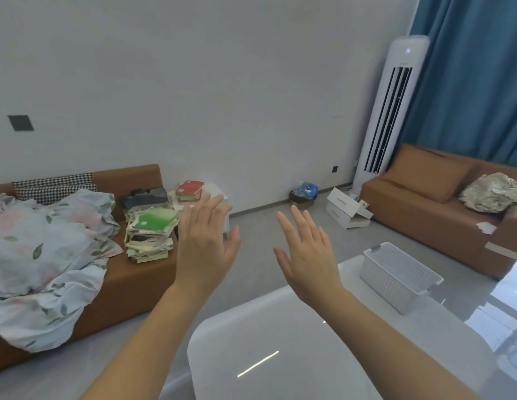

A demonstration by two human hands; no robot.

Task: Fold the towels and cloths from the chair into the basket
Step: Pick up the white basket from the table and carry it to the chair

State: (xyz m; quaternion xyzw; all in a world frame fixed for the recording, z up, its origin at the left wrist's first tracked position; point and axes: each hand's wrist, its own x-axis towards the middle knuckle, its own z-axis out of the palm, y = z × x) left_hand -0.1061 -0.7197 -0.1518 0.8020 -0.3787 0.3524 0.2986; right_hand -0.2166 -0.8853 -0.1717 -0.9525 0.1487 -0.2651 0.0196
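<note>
My left hand (207, 241) and my right hand (305, 255) are both raised in front of me over the near edge of a glossy white table (266, 336), fingers spread and straight, holding nothing. A white perforated plastic basket (398, 277) stands empty on the table to the right of my right hand. No chair with towels shows in this view. A crumpled pale cloth (494, 192) lies on the brown sofa (424, 203) at the far right.
A second brown sofa (130, 272) at the left carries a floral sheet (46, 249), a checked cushion (54, 184) and stacks of books (150, 235). A white standing air conditioner (391, 111), blue curtain (476, 82), open white boxes (348, 209) and a bin (305, 194) line the far wall.
</note>
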